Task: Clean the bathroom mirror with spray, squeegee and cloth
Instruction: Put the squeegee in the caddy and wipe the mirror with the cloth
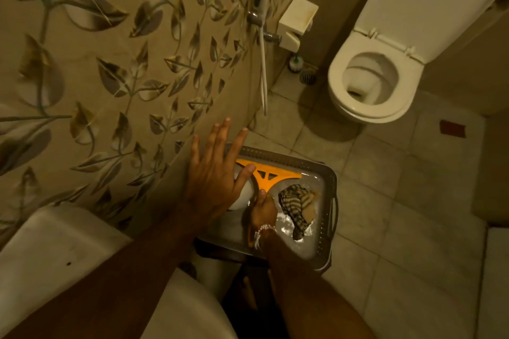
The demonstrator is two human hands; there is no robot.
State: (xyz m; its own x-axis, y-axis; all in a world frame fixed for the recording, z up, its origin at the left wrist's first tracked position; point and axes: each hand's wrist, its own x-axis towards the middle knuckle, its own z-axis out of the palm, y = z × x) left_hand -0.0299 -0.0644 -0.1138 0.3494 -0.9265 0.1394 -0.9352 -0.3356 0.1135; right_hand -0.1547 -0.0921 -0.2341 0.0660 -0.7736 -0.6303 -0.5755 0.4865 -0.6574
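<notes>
Head view, looking steeply down into a dim bathroom. A grey tray [329, 187] with perforated rim sits low, beside the leaf-patterned wall [96, 77] and forward of the toilet [366, 85]; what supports it is hidden. In the tray lie the orange squeegee [264, 173], a striped cloth [297, 203] bunched to its right, and a white rounded object [243, 195], possibly the spray bottle, largely covered.

The right hand [261, 212], with a beaded band at the wrist, reaches into the tray and its grip is closed around the squeegee's handle. The left hand [213, 173] is spread flat with fingers extended, its grip released, holding nothing; it hangs above the tray's left edge and the white object. A white basin [55, 250] fills the lower left. No mirror is in frame.

Likely hazards, as judged from this layout:
- Lifting the squeegee by its handle alone could drag the wide blade against the white object or the tray rim and tip either one.
- The tray floor looks glossy, perhaps wet; a wet handle may slip.
- Poor light makes misjudging the reach plausible.
- The cloth lies just beside the handle and could snag.
</notes>
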